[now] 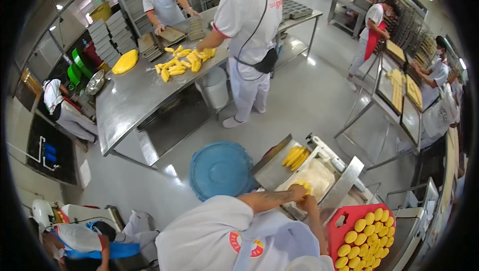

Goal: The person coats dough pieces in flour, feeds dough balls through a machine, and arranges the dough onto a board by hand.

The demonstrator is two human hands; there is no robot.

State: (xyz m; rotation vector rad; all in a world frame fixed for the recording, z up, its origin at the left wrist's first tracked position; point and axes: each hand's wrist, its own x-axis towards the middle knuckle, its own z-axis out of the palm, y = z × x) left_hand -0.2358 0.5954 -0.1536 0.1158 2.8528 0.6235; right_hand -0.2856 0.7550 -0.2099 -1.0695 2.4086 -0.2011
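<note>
Both of my hands meet over a flour-dusted machine bed. My left hand has its fingers closed on a piece of yellow dough. My right hand is closed right beside it, touching the same dough; its fingertips are partly hidden. Just beyond, several long yellow dough rolls lie side by side on a metal tray. To my right, a red board carries many round yellow dough pieces.
A blue lidded bin stands left of the machine. Ahead is a steel table with yellow dough pieces and a large dough lump; two people work there. On the right, others stand at a rack with trays.
</note>
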